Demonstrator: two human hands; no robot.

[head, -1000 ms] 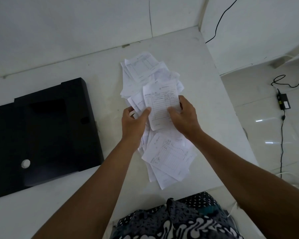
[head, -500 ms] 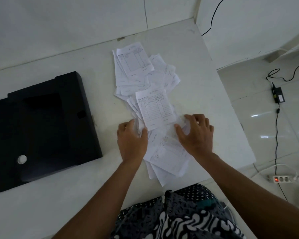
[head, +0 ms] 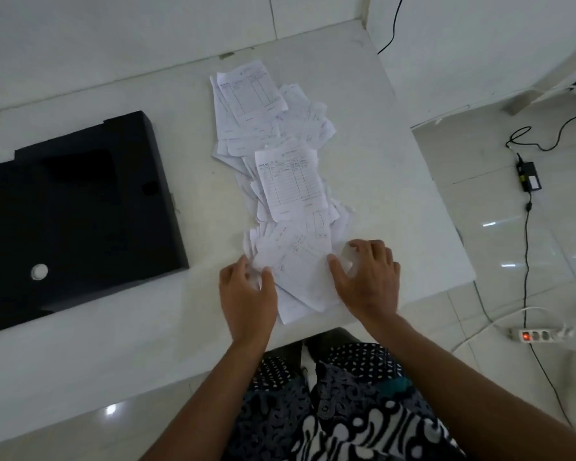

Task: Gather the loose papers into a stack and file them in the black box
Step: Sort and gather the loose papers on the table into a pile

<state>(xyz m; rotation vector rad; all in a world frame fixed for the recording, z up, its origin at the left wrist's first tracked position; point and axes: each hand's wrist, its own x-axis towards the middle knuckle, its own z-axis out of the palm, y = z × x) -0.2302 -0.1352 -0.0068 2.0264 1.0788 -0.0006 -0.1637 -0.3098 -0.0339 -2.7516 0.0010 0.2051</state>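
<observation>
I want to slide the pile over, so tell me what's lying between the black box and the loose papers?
Nothing: in the head view, only bare white table separates the black box from the loose papers.

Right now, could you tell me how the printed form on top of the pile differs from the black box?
The printed form is white, thin and small; the black box is dark, thick and far larger. The form lies on other papers; the box sits directly on the table. Neither is being touched.

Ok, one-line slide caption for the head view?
Both hands, left hand and right hand, rake scattered papers together beside the black box.
</observation>
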